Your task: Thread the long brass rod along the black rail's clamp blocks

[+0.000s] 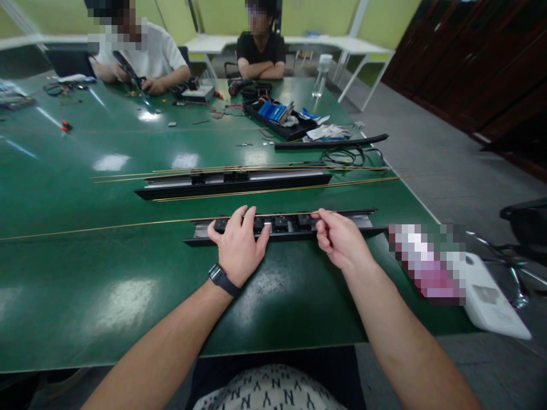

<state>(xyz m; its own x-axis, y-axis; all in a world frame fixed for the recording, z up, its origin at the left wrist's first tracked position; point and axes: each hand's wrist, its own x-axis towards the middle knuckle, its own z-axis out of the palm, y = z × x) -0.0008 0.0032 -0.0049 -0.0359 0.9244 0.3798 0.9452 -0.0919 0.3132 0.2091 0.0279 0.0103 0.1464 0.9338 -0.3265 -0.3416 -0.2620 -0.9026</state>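
In front of me a long black metal channel [284, 236] with a pale inside lies on the green table. Several black blocks [281, 223] sit in it. A thin gold-coloured rod [128, 226] runs along the channel's far side and reaches far out to the left. My left hand [239, 242], wearing a black watch, rests across the channel with its fingers spread over the blocks. Near the channel's right part, my right hand [337, 233] is closed, with thumb and forefinger pinching the rod. The fingertips hide the pinched spot.
Beyond lies a second black channel [235, 185] with several thin rods about it. Farther back are a black strip [331, 142], a cable [348, 156], gloves [328, 132] and a black tray [286, 130]. Two people sit across the table. A white object [496, 296] is at right.
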